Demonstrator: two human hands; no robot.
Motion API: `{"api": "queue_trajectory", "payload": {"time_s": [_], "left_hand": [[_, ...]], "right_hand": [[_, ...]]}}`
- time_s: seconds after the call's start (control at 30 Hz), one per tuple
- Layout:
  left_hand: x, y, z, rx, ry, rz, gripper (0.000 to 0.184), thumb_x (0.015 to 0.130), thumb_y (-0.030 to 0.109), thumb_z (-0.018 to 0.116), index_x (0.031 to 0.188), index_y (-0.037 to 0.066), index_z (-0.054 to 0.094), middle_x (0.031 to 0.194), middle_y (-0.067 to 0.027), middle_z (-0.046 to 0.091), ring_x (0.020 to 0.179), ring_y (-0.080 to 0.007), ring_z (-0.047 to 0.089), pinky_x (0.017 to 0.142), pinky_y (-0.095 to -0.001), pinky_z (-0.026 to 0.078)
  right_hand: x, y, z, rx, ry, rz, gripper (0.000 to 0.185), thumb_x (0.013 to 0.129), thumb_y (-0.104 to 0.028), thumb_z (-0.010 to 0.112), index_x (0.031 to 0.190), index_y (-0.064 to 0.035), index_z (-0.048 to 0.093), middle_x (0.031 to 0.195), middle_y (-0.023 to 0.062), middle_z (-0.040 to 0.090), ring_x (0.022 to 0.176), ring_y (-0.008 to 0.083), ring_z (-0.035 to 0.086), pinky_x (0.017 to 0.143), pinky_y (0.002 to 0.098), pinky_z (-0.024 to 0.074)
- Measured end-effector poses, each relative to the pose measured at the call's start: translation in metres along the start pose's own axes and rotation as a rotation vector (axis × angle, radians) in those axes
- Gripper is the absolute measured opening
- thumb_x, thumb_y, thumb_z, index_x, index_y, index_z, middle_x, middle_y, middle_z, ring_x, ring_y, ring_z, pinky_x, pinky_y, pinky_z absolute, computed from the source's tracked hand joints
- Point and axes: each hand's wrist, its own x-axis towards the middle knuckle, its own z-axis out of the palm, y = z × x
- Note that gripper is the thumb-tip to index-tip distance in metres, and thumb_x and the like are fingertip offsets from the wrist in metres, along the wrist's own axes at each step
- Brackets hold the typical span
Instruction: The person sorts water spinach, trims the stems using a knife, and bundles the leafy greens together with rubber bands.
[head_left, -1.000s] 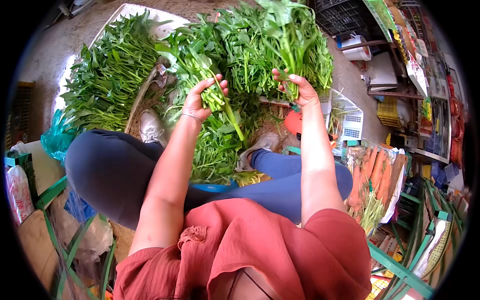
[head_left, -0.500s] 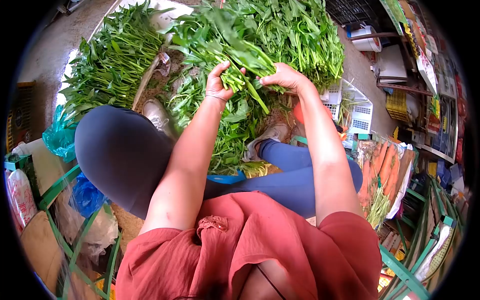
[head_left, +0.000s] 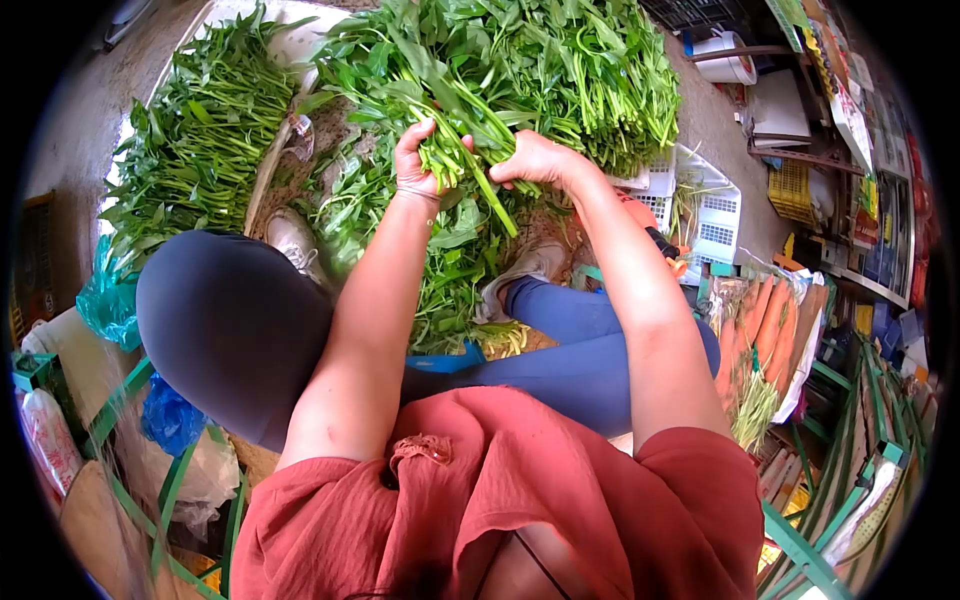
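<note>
Both hands are raised over a heap of loose greens, gripping cut stems of water spinach. My left hand [head_left: 422, 163] is closed around a bunch of water spinach [head_left: 445, 162], with its stem ends toward me and its leaves pointing away. Close beside it, my right hand [head_left: 540, 160] is closed on stems of the same kind, thumb on top. One longer stem [head_left: 495, 203] slants down between the hands. Beneath them, loose leafy stems [head_left: 455, 245] lie between my shoes. The fingertips of both hands are partly hidden behind the stems.
A large pile of water spinach [head_left: 610, 85] lies beyond my right hand. More lies at left in a white tray [head_left: 300, 22]. A white plastic crate [head_left: 718, 215] stands at right, near bagged carrots [head_left: 765, 325]. A blue plastic bag [head_left: 175, 410] hangs by my left knee.
Both hands keep their grip on the stems. They now appear slightly further left, as does much of the scene, and the upper leaves of the held bunch look less blurred.
</note>
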Motion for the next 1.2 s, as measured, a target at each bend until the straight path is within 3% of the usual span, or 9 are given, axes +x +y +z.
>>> {"api": "queue_trajectory", "payload": {"time_s": [0.23, 0.5, 0.57, 0.6, 0.73, 0.87, 0.93, 1.03, 1.2], "left_hand": [[0.005, -0.003, 0.007, -0.038, 0.072, 0.129, 0.012, 0.07, 0.012, 0.057, 0.082, 0.008, 0.059, 0.079, -0.0044, 0.062, 0.07, -0.0195, 0.06, 0.064, -0.0364, 0.052], [0.008, 0.014, -0.009, -0.165, -0.091, 0.171, 0.025, 0.072, 0.018, 0.056, 0.095, 0.011, 0.058, 0.108, -0.0186, 0.051, 0.092, -0.029, 0.053, 0.068, -0.0338, 0.053], [0.009, 0.015, -0.016, -0.159, -0.069, 0.175, 0.024, 0.072, 0.018, 0.056, 0.095, 0.011, 0.058, 0.109, -0.019, 0.05, 0.093, -0.029, 0.053, 0.069, -0.034, 0.053], [0.01, 0.015, -0.018, -0.156, -0.047, 0.178, 0.024, 0.072, 0.017, 0.056, 0.095, 0.012, 0.058, 0.11, -0.0193, 0.049, 0.093, -0.029, 0.053, 0.069, -0.0343, 0.053], [0.003, 0.016, -0.012, -0.142, -0.013, 0.167, 0.022, 0.071, 0.017, 0.058, 0.092, 0.013, 0.058, 0.098, -0.0093, 0.057, 0.086, -0.0257, 0.056, 0.066, -0.0335, 0.052], [0.0, 0.015, -0.007, -0.134, -0.022, 0.169, 0.022, 0.071, 0.017, 0.058, 0.093, 0.012, 0.057, 0.099, -0.0114, 0.056, 0.088, -0.0263, 0.055, 0.067, -0.0342, 0.052], [0.001, 0.018, -0.014, -0.13, -0.018, 0.175, 0.022, 0.071, 0.017, 0.058, 0.093, 0.012, 0.057, 0.1, -0.0122, 0.056, 0.089, -0.0269, 0.055, 0.067, -0.0343, 0.052], [-0.004, 0.019, -0.013, -0.148, -0.07, 0.142, 0.023, 0.071, 0.017, 0.057, 0.094, 0.012, 0.057, 0.103, -0.013, 0.054, 0.092, -0.0277, 0.054, 0.068, -0.0344, 0.052], [-0.005, 0.023, -0.031, -0.163, -0.146, 0.149, 0.028, 0.072, 0.018, 0.055, 0.1, 0.012, 0.056, 0.117, -0.0208, 0.043, 0.101, -0.0334, 0.048, 0.072, -0.0375, 0.053]], "right_hand": [[-0.007, 0.022, -0.014, -0.497, 0.179, -0.019, 0.038, 0.053, -0.031, 0.065, 0.075, -0.0011, 0.06, 0.068, 0.0127, 0.06, 0.061, 0.0215, 0.057, 0.059, 0.0291, 0.0449], [-0.04, 0.081, -0.046, -0.398, 0.757, -0.03, 0.017, 0.065, -0.013, 0.062, 0.078, -0.0074, 0.055, 0.072, 0.0132, 0.058, 0.067, 0.0206, 0.056, 0.062, 0.0332, 0.0443], [-0.034, 0.099, -0.057, -0.437, 0.708, -0.206, 0.026, 0.064, -0.015, 0.065, 0.087, -0.011, 0.055, 0.075, 0.0099, 0.057, 0.07, 0.02, 0.055, 0.064, 0.0311, 0.0438], [-0.048, 0.067, -0.054, -0.427, 0.59, 0.076, 0.046, 0.059, -0.02, 0.069, 0.1, -0.0119, 0.05, 0.077, 0.0074, 0.055, 0.073, 0.0214, 0.054, 0.069, 0.03, 0.0435], [-0.033, 0.076, -0.054, -0.401, 0.651, 0.16, 0.066, 0.054, -0.026, 0.071, 0.111, -0.0076, 0.042, 0.076, 0.0069, 0.05, 0.073, 0.0197, 0.051, 0.066, 0.0298, 0.0429], [-0.017, 0.104, -0.044, -0.243, 0.796, 0.077, 0.049, 0.065, -0.024, 0.063, 0.108, -0.0073, 0.047, 0.078, 0.008, 0.053, 0.073, 0.0214, 0.054, 0.065, 0.032, 0.0434], [-0.017, 0.107, -0.036, -0.599, 1.104, 0.023, 0.034, 0.07, -0.028, 0.061, 0.099, -0.0105, 0.056, 0.078, 0.0084, 0.053, 0.073, 0.0245, 0.055, 0.064, 0.0336, 0.0437], [-0.03, 0.094, -0.033, -0.746, 1.026, 0.167, 0.024, 0.071, -0.032, 0.062, 0.087, -0.0138, 0.062, 0.076, 0.0082, 0.053, 0.072, 0.0266, 0.055, 0.063, 0.0353, 0.0435], [-0.035, 0.061, -0.043, -0.519, 1.368, -0.269, 0.023, 0.077, -0.032, 0.057, 0.077, -0.0091, 0.058, 0.075, 0.0088, 0.054, 0.065, 0.0249, 0.054, 0.058, 0.0356, 0.0431]]}}
